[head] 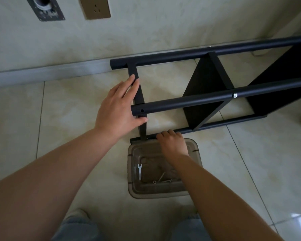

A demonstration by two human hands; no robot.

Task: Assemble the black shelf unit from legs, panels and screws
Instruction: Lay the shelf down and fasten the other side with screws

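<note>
Mid-frame: left hand [117, 108] lying flat, fingers straight, steadying end panel [139, 94] | right hand [172, 142] curling on bottom leg [221, 123] | empty screw hole [142, 110] sitting nearest left fingers

Matt black metal legs [198, 100], translucent smoky plastic tray [196, 148], glossy floor tiles [68, 108].

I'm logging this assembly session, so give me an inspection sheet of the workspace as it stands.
Surface: pale tiled floor.
Job's things: black shelf unit lies on its side; upper front leg has one screw fitted and one empty hole.
Clutter: clear tray holding a small wrench and loose screws.
Grippers: left hand flat against the end panel; right hand curled on the lower leg.
Cables: nothing seen.
Surroundings: wall socket, baseboard.
</note>
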